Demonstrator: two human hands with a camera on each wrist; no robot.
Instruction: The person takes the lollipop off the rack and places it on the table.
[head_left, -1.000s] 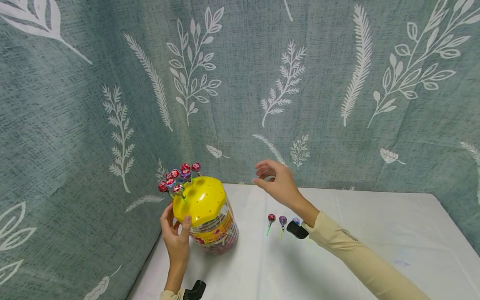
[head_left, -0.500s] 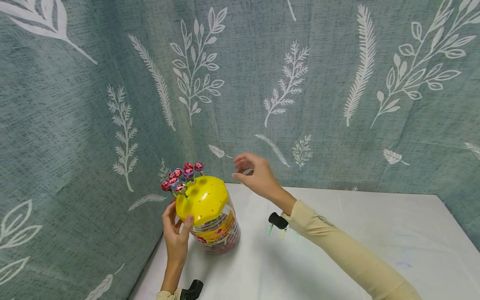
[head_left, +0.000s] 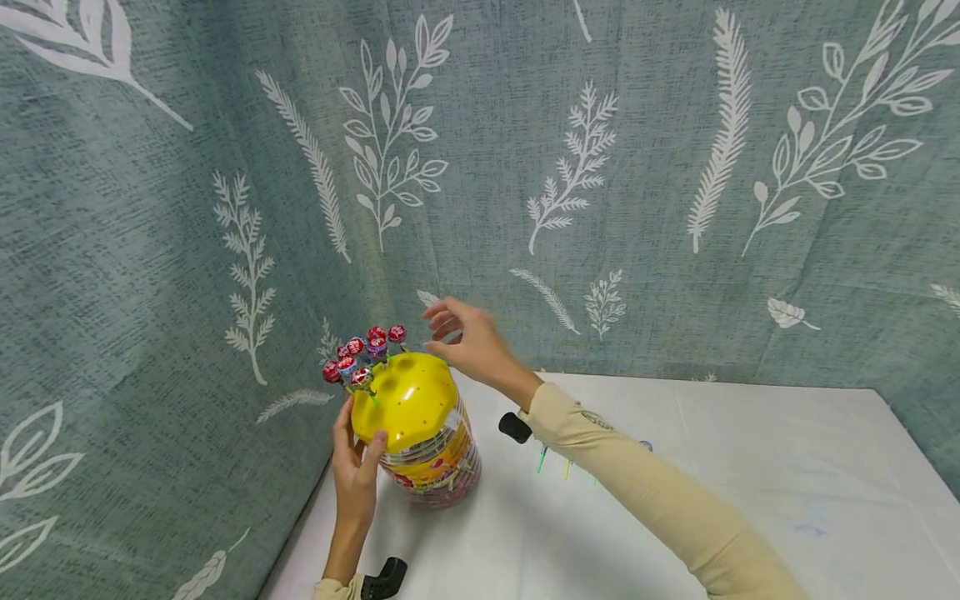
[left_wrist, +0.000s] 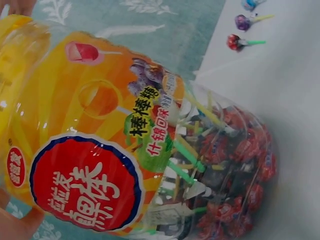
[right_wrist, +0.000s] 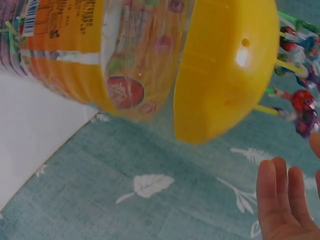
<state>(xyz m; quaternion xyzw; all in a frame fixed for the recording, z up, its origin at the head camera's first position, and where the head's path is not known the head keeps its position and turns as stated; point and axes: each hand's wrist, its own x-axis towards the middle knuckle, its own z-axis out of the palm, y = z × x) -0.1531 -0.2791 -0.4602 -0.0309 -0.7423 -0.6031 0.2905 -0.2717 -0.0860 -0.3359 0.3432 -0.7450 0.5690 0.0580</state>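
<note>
A clear candy jar (head_left: 435, 471), packed with lollipops under a printed label, stands at the left of the table. Its yellow lid (head_left: 416, 398) is dotted with small holes. Several wrapped lollipops (head_left: 355, 346) stick up from the lid's far left side. My left hand (head_left: 355, 477) grips the lid's near left edge, thumb in front and fingers behind. My right hand (head_left: 474, 343) hovers over the lid's far right edge, fingers loosely bent and nothing showing between them. In the right wrist view its fingers (right_wrist: 282, 192) lie just beside the lollipop heads (right_wrist: 303, 102).
On the white table (head_left: 750, 483), several lollipops lie in a row, partly covered by my right sleeve; the left wrist view shows a red one (left_wrist: 233, 42), a purple one (left_wrist: 243, 22) and a blue one. Leaf-patterned green cloth (head_left: 480, 167) hangs behind and at the left.
My right hand has moved left from above the table to the lid's far edge. The left hand keeps its grip on the jar, and the lollipops in the lid stay put.
</note>
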